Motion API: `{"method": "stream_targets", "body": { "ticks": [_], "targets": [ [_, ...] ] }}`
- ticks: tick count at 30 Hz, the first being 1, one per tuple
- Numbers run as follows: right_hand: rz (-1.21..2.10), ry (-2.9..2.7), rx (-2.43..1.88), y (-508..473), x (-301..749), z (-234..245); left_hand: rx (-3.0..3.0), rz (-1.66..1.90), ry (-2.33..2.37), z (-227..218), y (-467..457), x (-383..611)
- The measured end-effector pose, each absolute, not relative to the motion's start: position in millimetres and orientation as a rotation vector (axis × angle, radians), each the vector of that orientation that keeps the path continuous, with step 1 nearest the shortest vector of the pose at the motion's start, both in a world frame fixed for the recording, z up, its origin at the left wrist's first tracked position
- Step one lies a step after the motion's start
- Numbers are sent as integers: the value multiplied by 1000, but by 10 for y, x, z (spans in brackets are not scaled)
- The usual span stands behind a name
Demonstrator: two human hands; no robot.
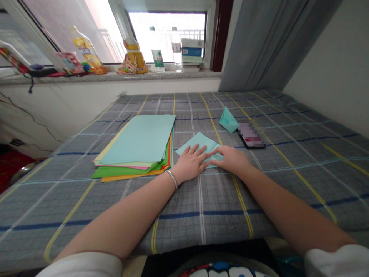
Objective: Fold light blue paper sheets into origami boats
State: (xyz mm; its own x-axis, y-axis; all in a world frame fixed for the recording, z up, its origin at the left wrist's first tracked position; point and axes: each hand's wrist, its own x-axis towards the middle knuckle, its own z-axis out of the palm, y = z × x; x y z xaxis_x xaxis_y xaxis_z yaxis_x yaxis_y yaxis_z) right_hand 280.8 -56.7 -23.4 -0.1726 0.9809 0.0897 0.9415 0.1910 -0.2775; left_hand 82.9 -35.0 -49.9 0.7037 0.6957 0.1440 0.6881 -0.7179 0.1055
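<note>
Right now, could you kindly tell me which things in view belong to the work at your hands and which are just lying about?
In use: left hand and right hand, pressing on teal paper; stack of coloured paper; folded teal paper shape.
Lying about: phone; plastic bottle on the windowsill.

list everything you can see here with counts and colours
stack of paper sheets: 1, pale blue on top, green, orange, yellow and pink beneath, left of the hands
folded paper sheet: 1, pale blue, under both hands
folded paper piece: 1, teal, beyond the hands
phone: 1, black, screen blurred, beside the folded paper piece
checked cover: 1, grey with yellow and blue lines, under all these
plastic bottle: 1, clear, on the windowsill
silver bangle: 1, silver, on the left wrist
left hand: 1, flat on the folded paper sheet
right hand: 1, flat on the folded paper sheet
</note>
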Motion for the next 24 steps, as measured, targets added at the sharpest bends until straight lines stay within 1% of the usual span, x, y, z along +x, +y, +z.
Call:
{"method": "stream_targets", "body": {
  "ticks": [15,24],
  "targets": [
    [263,-2367,-1813,-485,2849,-233,2833,171,1117,-413,-294,807],
    [357,-2310,-1944,-464,2831,-205,2798,157,1112,-370,-271,805]
  ]
}}
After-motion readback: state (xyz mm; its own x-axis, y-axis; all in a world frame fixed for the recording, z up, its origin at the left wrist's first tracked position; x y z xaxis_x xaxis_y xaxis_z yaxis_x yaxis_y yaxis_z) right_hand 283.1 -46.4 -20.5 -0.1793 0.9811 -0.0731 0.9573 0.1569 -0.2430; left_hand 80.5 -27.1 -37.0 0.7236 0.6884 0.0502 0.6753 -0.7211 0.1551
